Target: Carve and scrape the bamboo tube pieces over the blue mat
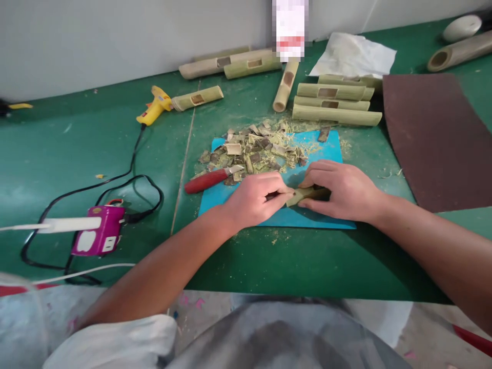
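On the blue mat (307,220), my right hand (342,188) is closed around a short piece of bamboo tube (296,197), hiding much of it. My left hand (259,197) is closed in a pinch at the tube's left end, its fingertips touching it. Whatever those fingers hold, if anything, is hidden. Just left of that hand lies a carving knife (209,180) with a red handle, its blade resting by the shavings. A heap of bamboo chips and shavings (257,148) covers the mat's far left part.
Bamboo tubes with cut windows (334,92) lie stacked at the back right, under white paper (351,54); more tubes (251,64) lie by the wall. A yellow glue gun (154,106) and purple power adapter (100,230) with cables stand left. A brown sheet (434,138) lies right.
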Available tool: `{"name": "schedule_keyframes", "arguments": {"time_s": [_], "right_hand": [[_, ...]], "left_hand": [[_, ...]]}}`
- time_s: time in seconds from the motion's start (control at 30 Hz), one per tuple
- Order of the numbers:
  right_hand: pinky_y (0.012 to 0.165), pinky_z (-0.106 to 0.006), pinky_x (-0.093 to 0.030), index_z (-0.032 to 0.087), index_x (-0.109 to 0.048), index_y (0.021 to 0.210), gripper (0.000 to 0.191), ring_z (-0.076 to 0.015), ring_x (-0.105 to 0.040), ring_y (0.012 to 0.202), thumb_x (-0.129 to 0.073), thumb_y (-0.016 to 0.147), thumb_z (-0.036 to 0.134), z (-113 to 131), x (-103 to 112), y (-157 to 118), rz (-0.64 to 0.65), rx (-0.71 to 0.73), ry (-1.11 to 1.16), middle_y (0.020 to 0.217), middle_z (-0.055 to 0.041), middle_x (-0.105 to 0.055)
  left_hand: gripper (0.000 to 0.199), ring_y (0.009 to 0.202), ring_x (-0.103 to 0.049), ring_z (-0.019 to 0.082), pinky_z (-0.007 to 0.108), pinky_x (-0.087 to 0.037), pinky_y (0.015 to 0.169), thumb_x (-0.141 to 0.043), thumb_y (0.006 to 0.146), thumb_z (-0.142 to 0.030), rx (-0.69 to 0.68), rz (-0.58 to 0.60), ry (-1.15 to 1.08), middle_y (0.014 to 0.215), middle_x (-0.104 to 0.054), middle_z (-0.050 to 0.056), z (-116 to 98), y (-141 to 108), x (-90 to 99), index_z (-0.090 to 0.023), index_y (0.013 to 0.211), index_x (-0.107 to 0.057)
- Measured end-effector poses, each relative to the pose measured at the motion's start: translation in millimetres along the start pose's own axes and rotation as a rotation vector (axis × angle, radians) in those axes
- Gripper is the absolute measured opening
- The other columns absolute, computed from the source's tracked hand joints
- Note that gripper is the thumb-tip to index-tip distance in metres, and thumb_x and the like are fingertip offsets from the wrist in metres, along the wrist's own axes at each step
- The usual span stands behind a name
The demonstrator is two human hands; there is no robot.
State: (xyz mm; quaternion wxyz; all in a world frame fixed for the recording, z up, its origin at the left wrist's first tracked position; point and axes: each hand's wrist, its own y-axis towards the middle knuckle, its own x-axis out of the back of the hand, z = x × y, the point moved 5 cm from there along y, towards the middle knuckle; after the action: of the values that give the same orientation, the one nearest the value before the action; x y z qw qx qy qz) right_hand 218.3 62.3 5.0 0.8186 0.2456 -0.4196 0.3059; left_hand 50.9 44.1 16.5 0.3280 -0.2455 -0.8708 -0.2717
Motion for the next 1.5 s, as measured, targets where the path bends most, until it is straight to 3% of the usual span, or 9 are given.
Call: {"name": "schedule_keyframes", "arguments": {"time_s": [0.43,0.63,1.03,1.23,1.5], "right_hand": [[0.068,-0.03,-0.041,0.02,-0.061,0.088,0.022,-0.0193,-0.057,0.084,-0.061,0.083,0.041,-1,0,-1,0.018,-0.008,-0.025,0.088,-0.0054,-0.062],[0.069,-0.031,-0.042,0.019,-0.061,0.089,0.024,-0.0205,-0.058,0.087,-0.061,0.083,0.043,-1,1,0,0.023,-0.001,-0.034,0.09,-0.0062,-0.063],[0.067,-0.031,-0.04,0.02,-0.06,0.087,0.021,-0.0193,-0.056,0.083,-0.06,0.084,0.041,1,1,2,0.033,0.011,0.001,0.088,-0.0055,-0.062],[0.067,-0.03,-0.039,0.019,-0.06,0.086,0.019,-0.0182,-0.055,0.082,-0.06,0.083,0.038,1,2,3,0.04,0.008,0.007,0.086,-0.0053,-0.061],[0.067,-0.029,-0.038,0.019,-0.059,0.086,0.018,-0.0173,-0.054,0.081,-0.059,0.084,0.037,1,3,5,0.059,0.002,0.038,0.086,-0.0048,-0.06]], "left_hand": [[0.02,0.068,-0.056,0.012,0.024,-0.044,0.062,-0.049,0.096,-0.021,-0.121,0.028,0.167,0.074,-0.061,0.003,-6,-2,-2.4,-0.015,0.089,-0.066],[0.027,0.068,-0.053,0.014,0.027,-0.041,0.062,-0.045,0.098,-0.021,-0.23,0.052,0.348,0.072,-0.059,0.004,-12,-3,-4.6,-0.015,0.079,-0.064],[0.025,0.067,-0.052,0.014,0.027,-0.042,0.063,-0.043,0.098,-0.018,-0.259,0.049,0.397,0.072,-0.059,0.004,-16,-6,-4.4,-0.015,0.08,-0.061],[0.026,0.064,-0.048,0.015,0.029,-0.038,0.06,-0.044,0.097,-0.017,-0.369,0.071,0.495,0.068,-0.055,0.003,-19,-7,-7.6,-0.015,0.078,-0.061],[0.026,0.065,-0.05,0.016,0.03,-0.039,0.06,-0.043,0.097,-0.017,-0.329,0.056,0.471,0.07,-0.055,0.004,-17,-9,-9.3,-0.016,0.077,-0.06]]}}
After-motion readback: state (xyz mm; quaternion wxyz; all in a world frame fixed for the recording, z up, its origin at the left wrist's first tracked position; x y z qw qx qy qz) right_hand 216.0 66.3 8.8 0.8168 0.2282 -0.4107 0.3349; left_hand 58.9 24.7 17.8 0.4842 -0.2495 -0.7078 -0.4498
